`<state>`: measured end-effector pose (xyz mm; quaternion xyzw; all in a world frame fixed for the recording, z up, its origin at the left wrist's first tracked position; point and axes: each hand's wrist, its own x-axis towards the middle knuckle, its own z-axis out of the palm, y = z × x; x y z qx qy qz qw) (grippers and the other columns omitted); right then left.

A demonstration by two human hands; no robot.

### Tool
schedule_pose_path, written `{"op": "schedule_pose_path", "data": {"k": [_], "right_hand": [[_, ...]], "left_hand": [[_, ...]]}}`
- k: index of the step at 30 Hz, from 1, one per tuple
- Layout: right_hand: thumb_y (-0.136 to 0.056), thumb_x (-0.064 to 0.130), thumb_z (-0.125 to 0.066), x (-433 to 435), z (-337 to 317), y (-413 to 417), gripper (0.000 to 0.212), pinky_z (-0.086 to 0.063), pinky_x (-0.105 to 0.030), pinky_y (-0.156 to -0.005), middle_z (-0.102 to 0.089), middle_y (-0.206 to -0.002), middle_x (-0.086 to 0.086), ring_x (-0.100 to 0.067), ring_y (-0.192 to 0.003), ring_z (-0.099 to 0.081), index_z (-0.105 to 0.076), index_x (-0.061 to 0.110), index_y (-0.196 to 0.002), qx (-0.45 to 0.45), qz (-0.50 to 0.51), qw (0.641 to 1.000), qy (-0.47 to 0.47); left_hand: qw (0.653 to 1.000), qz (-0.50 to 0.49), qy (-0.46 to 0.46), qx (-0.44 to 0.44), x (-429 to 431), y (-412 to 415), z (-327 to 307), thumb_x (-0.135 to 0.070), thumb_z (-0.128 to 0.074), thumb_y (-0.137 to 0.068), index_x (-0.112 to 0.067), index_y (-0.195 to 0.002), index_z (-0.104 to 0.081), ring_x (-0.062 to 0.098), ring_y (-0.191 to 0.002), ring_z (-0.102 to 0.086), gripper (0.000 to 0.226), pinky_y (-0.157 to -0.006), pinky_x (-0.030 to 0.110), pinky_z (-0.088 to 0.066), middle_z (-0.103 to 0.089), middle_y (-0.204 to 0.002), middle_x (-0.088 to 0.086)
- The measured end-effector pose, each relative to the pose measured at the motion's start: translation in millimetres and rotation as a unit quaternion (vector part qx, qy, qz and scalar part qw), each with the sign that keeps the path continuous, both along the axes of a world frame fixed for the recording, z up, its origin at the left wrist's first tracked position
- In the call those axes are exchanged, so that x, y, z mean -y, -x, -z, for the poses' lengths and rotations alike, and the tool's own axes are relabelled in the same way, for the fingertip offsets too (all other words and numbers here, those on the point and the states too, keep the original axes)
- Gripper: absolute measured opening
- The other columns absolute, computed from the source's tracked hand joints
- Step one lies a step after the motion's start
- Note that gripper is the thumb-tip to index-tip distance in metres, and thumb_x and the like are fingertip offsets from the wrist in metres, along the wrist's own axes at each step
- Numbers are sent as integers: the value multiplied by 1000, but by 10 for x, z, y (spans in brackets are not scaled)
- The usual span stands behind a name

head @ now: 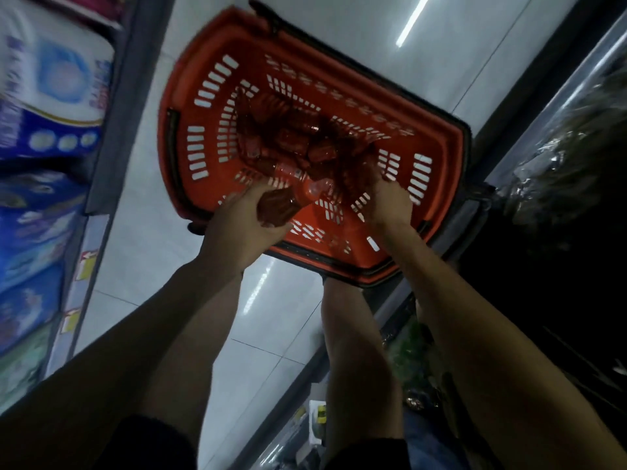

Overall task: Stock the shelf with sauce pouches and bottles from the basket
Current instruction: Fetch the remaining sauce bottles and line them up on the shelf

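A red plastic basket (203, 96) sits on the pale tiled floor in the upper middle of the head view. Several dark red sauce pouches (298, 140) and bottles lie piled in its bottom. My left hand (237, 225) is at the basket's near side, closed around a red sauce bottle (288, 195) that lies slanted with its cap end toward the pile. My right hand (390, 201) reaches into the basket's near right part, fingers down among the red packs; what they grip is hidden.
A shelf (112, 137) of blue and white packaged goods with price tags runs along the left. A dark shelf (543, 130) with shiny wrapped goods stands on the right. The tiled aisle floor (271, 317) lies between them, with my bare legs below.
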<state>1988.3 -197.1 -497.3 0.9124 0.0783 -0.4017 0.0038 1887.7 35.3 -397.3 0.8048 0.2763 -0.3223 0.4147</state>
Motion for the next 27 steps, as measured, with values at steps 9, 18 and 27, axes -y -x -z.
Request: {"op": "schedule_pose_path", "data": {"k": [9,18,27], "right_hand": [[-76,30,-84,-358,-2941,-187,34,-52,-22,-70,-74,-92,7,-13,-85,-71,-70,27,-107,76,289,925,-234],[-75,36,-87,-898,-5833,-591,30,-48,-19,-82,-72,-95,23,11,-92,-63,-70,43,-100,171,304,838,-419],[-84,23,-74,-1163,-8170,-699,30,-57,-22,-86,-79,-102,0,-11,-100,-73,-75,18,-113,155,244,697,-657]], "left_hand": [[999,-21,0,40,-541,-460,-2016,-54,-86,-75,-44,-127,-41,18,-117,-67,70,-98,44,-57,-68,-131,-7],[963,-116,86,226,-867,-1118,-4343,-53,-80,-78,-52,-122,-51,-29,-99,-53,53,-94,20,-49,-58,-115,-37],[906,-169,154,356,-1088,-1027,-6374,-49,-78,-75,-30,-120,-65,0,-94,-72,51,-82,23,-58,-76,-105,-13]]}}
